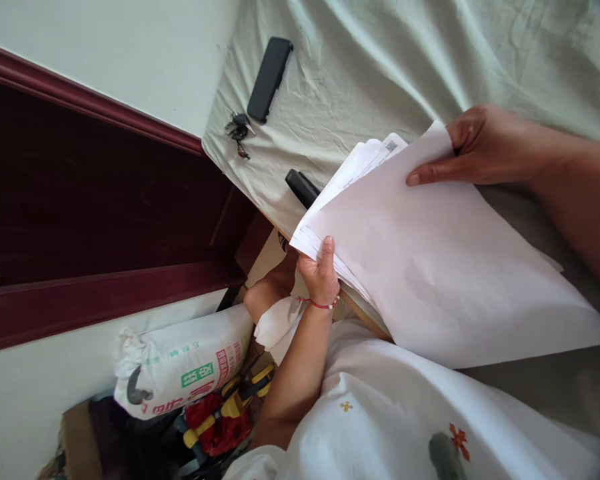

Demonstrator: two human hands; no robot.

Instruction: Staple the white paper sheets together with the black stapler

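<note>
A stack of white paper sheets [430, 267] lies slanted over the edge of a bed with a pale green sheet [380, 60]. My left hand [321, 273], with a red string at the wrist, grips the stack's lower corner, thumb on top and fingers underneath. My right hand [473, 148] holds the far edge of the top sheet, with the thumb pressed onto the paper. The sheets under it are fanned out slightly, and one shows printed text and a small code. My white patterned garment [405, 427] covers my lap below the stack.
A black stapler [301, 188] pokes out from under the papers. Further along the sheet lie a bunch of keys [237, 128] and a black oblong case [270, 79]. A dark red door [80, 200] stands at the left. A printed sack [180, 370] and yellow-red tools [225, 413] lie on the floor.
</note>
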